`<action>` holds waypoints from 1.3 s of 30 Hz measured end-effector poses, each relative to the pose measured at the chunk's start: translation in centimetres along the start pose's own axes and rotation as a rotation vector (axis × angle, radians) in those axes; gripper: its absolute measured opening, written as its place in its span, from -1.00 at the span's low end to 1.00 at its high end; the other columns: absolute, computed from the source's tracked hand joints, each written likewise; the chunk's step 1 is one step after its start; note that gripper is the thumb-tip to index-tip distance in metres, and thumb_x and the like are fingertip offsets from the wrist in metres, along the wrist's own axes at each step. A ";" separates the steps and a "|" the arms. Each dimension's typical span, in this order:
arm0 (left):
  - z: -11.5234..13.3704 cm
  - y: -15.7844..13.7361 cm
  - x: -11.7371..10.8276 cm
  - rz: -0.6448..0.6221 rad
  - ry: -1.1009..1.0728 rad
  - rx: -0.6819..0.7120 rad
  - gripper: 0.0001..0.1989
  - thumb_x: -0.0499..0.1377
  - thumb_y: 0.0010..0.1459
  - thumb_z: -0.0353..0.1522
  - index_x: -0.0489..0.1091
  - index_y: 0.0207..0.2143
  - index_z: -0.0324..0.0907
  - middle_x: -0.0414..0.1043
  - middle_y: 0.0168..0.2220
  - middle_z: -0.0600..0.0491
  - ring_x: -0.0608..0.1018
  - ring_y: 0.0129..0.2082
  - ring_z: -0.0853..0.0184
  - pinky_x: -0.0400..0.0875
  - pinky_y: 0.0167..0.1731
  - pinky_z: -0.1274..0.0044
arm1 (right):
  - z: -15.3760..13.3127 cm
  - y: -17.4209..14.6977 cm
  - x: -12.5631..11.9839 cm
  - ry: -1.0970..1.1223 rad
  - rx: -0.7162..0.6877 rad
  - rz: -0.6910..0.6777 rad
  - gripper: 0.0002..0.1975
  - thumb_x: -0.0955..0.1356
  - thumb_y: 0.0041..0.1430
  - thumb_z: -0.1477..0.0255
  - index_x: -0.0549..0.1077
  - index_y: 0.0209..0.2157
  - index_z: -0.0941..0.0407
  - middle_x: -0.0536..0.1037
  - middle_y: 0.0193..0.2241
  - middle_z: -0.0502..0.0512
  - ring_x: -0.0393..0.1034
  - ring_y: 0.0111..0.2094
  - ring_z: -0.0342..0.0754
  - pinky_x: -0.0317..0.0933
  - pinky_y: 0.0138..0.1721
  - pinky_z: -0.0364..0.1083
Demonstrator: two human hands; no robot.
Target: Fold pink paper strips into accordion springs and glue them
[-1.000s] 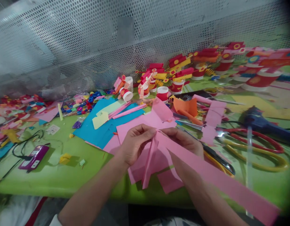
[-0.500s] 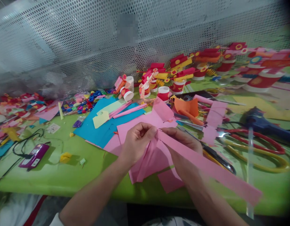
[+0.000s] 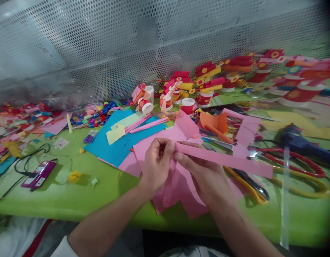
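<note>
A long pink paper strip [image 3: 231,160] stretches from my fingertips out to the right, above the table. Its left end is pinched between the thumb and fingers of my left hand [image 3: 156,169]. Close beside, my right hand [image 3: 209,175] grips the same strip, thumb in front and fingers behind it. Below both hands lie overlapping pink paper sheets [image 3: 190,201]; another folded pink piece hangs or lies under the left fingers, and I cannot tell which. The very end of the strip is partly hidden by my left thumb.
Blue sheets [image 3: 103,144] with thin pink strips [image 3: 151,125] lie left of my hands. To the right are scissors with yellow handles [image 3: 247,187] and a glue gun [image 3: 301,141]. Red paper cup models [image 3: 207,94] line the back. A purple power strip [image 3: 39,175] sits left.
The strip's free end has swung up and leftward, so it lies nearer to level. My right thumb has come round to the front of the strip.
</note>
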State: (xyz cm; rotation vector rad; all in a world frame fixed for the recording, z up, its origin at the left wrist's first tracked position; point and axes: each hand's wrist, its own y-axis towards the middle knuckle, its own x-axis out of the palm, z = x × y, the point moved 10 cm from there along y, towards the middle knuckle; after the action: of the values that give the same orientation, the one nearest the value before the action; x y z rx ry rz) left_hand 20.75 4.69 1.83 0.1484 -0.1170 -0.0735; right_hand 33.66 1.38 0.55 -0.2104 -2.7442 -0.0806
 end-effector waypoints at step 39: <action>1.3 0.0 0.6 -0.116 -0.019 -0.003 -0.85 0.33 0.19 -0.28 0.53 -0.35 -0.18 0.49 -0.39 0.06 0.47 -0.36 0.38 0.38 -0.29 0.53 | 0.0 0.0 -1.0 -0.008 0.005 0.056 -0.90 0.54 0.09 0.33 0.67 -0.29 -0.06 0.70 -0.21 0.04 0.59 -0.11 0.11 0.43 0.05 0.14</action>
State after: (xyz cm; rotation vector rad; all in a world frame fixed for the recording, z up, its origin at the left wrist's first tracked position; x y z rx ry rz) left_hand 21.18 4.48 3.15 0.1513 -0.1271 -0.1910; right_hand 34.56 1.27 0.19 -0.2862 -2.7442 -0.0576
